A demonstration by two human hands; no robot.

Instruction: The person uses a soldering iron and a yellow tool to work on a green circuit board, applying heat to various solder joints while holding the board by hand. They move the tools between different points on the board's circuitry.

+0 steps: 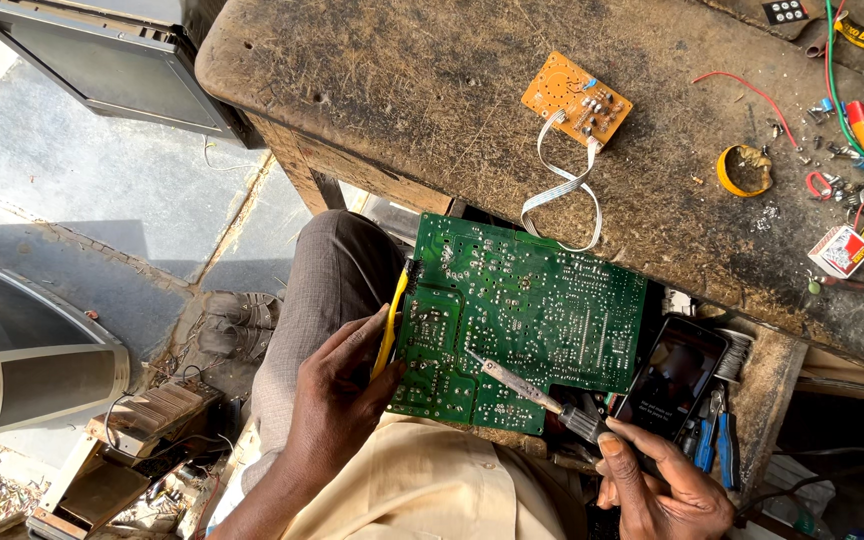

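Note:
A large green circuit board (532,310) lies solder side up over my lap, against the edge of a worn wooden workbench (432,90). My left hand (337,385) grips its left edge together with a yellow-handled tool (389,320). My right hand (657,480) holds a soldering iron (527,388) by its handle, with the tip resting on the board's lower middle. A white ribbon cable (564,185) runs from the green board up to a small orange circuit board (576,100) on the bench.
A dark phone (674,375) lies right of the board, blue-handled pliers (712,440) beside it. A yellow tape roll (744,170), loose wires, small parts and a small box (839,250) litter the bench's right side. Old television sets (102,60) stand on the floor at left.

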